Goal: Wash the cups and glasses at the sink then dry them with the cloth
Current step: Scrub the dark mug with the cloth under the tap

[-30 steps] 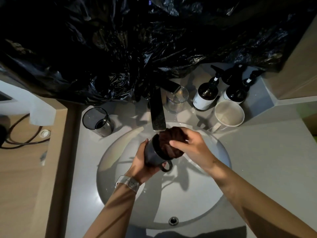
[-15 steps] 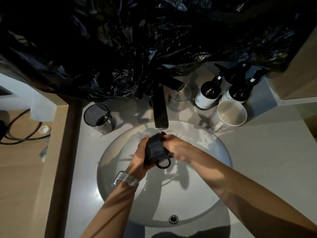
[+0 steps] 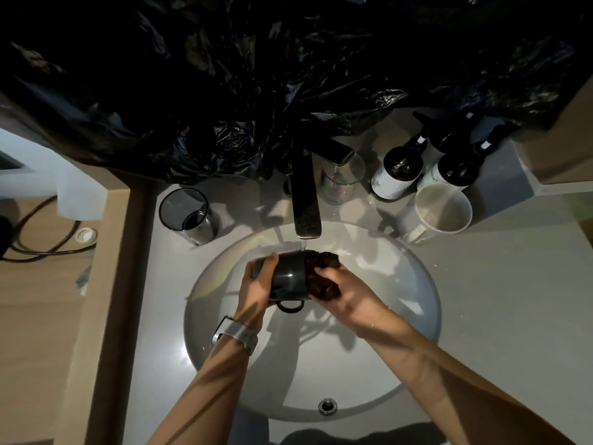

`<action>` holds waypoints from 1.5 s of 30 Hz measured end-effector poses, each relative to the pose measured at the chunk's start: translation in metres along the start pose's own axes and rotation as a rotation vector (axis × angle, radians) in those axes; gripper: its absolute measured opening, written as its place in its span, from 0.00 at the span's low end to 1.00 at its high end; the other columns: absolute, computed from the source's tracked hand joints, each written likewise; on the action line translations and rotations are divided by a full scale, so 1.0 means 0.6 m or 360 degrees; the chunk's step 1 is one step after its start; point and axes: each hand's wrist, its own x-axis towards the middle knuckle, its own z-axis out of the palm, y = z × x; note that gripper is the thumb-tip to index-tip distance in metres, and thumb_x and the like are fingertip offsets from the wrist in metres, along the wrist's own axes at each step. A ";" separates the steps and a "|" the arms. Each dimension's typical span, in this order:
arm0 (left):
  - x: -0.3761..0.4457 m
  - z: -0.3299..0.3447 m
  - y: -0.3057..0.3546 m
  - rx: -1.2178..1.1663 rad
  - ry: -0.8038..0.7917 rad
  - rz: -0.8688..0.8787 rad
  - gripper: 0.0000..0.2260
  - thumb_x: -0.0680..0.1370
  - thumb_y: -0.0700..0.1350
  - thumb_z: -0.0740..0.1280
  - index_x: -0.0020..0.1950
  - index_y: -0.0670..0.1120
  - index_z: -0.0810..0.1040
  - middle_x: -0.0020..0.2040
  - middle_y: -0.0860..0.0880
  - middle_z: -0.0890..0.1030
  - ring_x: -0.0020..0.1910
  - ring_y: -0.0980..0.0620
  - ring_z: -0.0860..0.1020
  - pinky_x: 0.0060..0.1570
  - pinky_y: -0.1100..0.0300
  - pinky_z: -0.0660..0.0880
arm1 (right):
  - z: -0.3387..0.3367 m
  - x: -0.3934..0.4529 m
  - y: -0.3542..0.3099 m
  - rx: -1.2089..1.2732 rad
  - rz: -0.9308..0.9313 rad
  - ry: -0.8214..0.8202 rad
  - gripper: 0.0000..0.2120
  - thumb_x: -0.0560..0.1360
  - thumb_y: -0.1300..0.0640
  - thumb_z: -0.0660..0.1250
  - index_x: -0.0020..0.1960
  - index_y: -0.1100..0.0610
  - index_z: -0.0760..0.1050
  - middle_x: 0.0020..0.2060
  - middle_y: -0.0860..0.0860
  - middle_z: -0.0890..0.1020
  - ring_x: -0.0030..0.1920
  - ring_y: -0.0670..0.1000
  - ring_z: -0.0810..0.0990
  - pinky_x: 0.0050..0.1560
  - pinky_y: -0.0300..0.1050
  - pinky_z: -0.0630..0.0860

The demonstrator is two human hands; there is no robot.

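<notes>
While cloth point(image 3: 322, 275) hides its mouth, hands hold black mug point(image 3: 288, 277)

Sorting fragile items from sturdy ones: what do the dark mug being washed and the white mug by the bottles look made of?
Dark mug: probably glazed ceramic, though enamel is possible; it is glossy, with a sharp highlight. White mug: likely ceramic with a duller finish; it is opaque and thick-rimmed.

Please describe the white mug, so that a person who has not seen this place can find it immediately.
Start at the round sink and its dark faucet. On the counter right of the faucet, before two dark pump bottles, stands the white mug, upright. It is the only white vessel; the clear glass and the dark-rimmed tumbler are see-through.
</notes>
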 end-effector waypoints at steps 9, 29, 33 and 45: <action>-0.016 0.043 -0.004 -0.0155 0.0049 -0.0166 0.22 0.78 0.60 0.65 0.64 0.46 0.73 0.55 0.38 0.82 0.48 0.42 0.83 0.38 0.52 0.81 | -0.044 -0.049 0.017 -0.1122 -0.1204 -0.0057 0.17 0.69 0.69 0.71 0.56 0.57 0.82 0.60 0.55 0.76 0.63 0.47 0.75 0.64 0.44 0.74; -0.069 0.056 0.014 0.0826 0.0170 0.0905 0.20 0.73 0.62 0.68 0.61 0.57 0.69 0.52 0.55 0.72 0.48 0.63 0.75 0.42 0.77 0.69 | -0.014 0.014 -0.078 -0.0002 0.0444 -0.0230 0.27 0.73 0.46 0.71 0.68 0.58 0.73 0.58 0.58 0.79 0.56 0.57 0.80 0.64 0.55 0.75; -0.057 0.050 0.038 0.0572 0.0105 0.0773 0.15 0.78 0.52 0.69 0.60 0.48 0.71 0.51 0.46 0.77 0.43 0.61 0.80 0.35 0.74 0.74 | 0.006 -0.001 -0.084 -0.0299 0.0108 -0.0261 0.17 0.74 0.54 0.70 0.59 0.61 0.78 0.48 0.56 0.84 0.46 0.52 0.83 0.46 0.45 0.82; -0.038 0.044 0.037 0.0460 0.0009 0.0438 0.16 0.77 0.59 0.68 0.58 0.51 0.73 0.49 0.52 0.81 0.49 0.54 0.80 0.41 0.69 0.76 | 0.023 -0.009 -0.082 -0.0782 0.0007 -0.0212 0.26 0.67 0.47 0.74 0.54 0.66 0.79 0.47 0.64 0.83 0.46 0.61 0.82 0.53 0.52 0.79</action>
